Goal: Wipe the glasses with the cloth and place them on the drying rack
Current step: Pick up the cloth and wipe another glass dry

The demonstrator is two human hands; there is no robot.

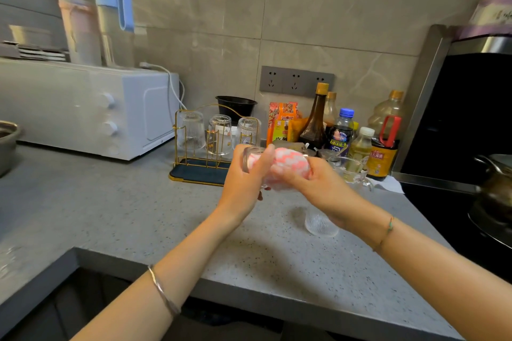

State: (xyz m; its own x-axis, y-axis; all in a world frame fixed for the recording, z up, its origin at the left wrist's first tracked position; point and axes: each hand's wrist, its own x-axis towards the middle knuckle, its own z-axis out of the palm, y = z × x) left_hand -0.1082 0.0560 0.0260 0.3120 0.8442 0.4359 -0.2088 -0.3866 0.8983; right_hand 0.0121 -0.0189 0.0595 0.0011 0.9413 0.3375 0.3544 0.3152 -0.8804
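While your left hand curls round a clear glass held on its side above the counter, your right hand is clamped on the pink-and-white cloth. The cloth is bunched at the right end of the glass, and its pink shows through the glass wall under your left fingers. Both hands meet in mid-air, touching through glass and cloth, just on the near side of the drying rack and toward its right end.

The drying rack is gold wire on a dark tray, and it stands on the counter to the right of the white microwave. Three glasses hang upside down on it in a row: a left glass, a middle glass and a right glass, the last partly hidden by your left hand.

On the counter under your right wrist stands a ribbed glass, partly covered by your arm. To the right of your right hand sits a handled glass cup, just near a cluster of bottles that stands against the far wall, right of the rack.
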